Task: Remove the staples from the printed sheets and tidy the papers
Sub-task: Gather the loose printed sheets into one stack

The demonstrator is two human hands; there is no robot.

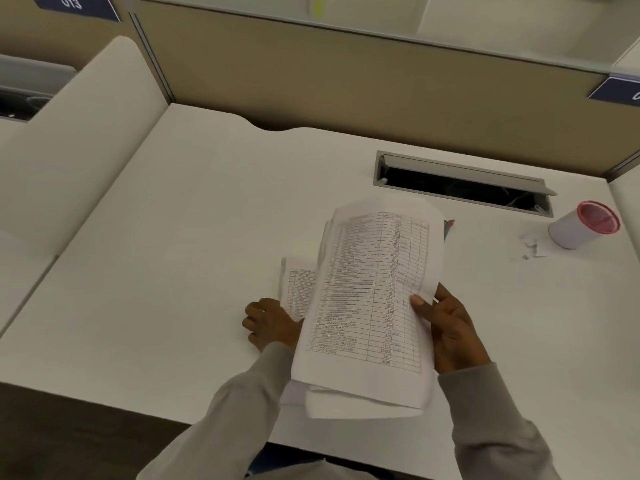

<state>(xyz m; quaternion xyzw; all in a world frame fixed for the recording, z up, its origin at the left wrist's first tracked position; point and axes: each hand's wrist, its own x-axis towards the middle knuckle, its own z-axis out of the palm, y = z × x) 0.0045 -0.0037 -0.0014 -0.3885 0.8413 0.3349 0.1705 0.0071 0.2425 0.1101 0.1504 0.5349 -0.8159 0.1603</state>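
A bundle of printed sheets [367,299] is lifted above the near middle of the white desk [173,237]. The right hand [450,330] pinches its right edge, thumb on top. The left hand [270,323] reaches under its left side onto more sheets [298,292] lying flat; its grip cannot be told. Far right stand a red-lidded container [581,225] and paper scraps [531,242].
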